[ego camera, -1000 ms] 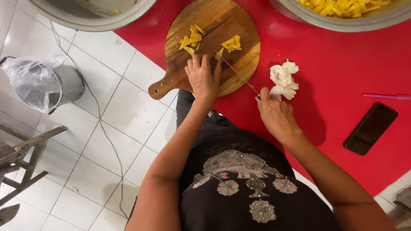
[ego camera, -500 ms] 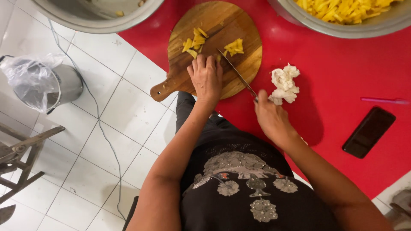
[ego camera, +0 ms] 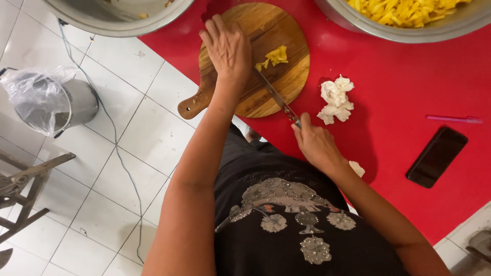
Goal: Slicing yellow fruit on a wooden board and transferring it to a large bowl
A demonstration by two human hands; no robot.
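Note:
A round wooden cutting board (ego camera: 286, 76) with a handle lies on the red table (ego camera: 409, 92). Yellow fruit pieces (ego camera: 274, 56) sit on the board. My left hand (ego camera: 227, 48) rests flat over the board's left half, covering other pieces. My right hand (ego camera: 314, 143) grips the handle of a knife (ego camera: 273, 94), whose blade reaches across the board toward the yellow pieces.
A crumpled white tissue (ego camera: 336, 98), a dark phone (ego camera: 436, 156) and a pink pen (ego camera: 454, 119) lie on the table. A metal bowl of yellow strips (ego camera: 409, 20) and another metal bowl (ego camera: 117, 18) stand at the top. On the tiled floor stands a plastic-lined bin (ego camera: 51, 99).
My left hand moved up onto the board over the left pieces. The knife blade slid further across the board toward the yellow pieces.

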